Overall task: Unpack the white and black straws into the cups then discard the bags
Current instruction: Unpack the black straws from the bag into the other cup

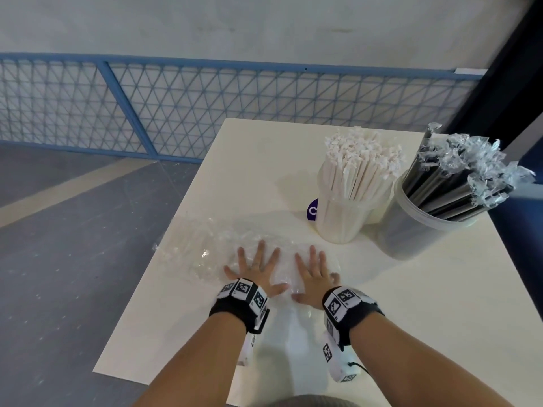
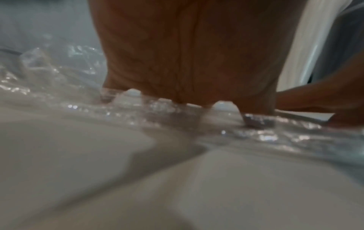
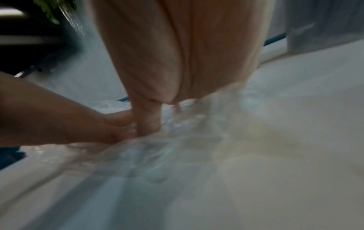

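Note:
Clear plastic bags lie crumpled and empty on the white table. My left hand and right hand both press flat on them, fingers spread and straight. In the left wrist view the palm bears down on the crinkled plastic. The right wrist view shows my right palm on the plastic, with the left thumb beside it. White paper-wrapped straws stand in a translucent cup. Black straws in clear wrappers fill a larger cup at its right.
A round purple sticker lies on the table just left of the white-straw cup. The bags overhang the table's left edge. A blue mesh fence stands beyond the table, with grey floor to the left.

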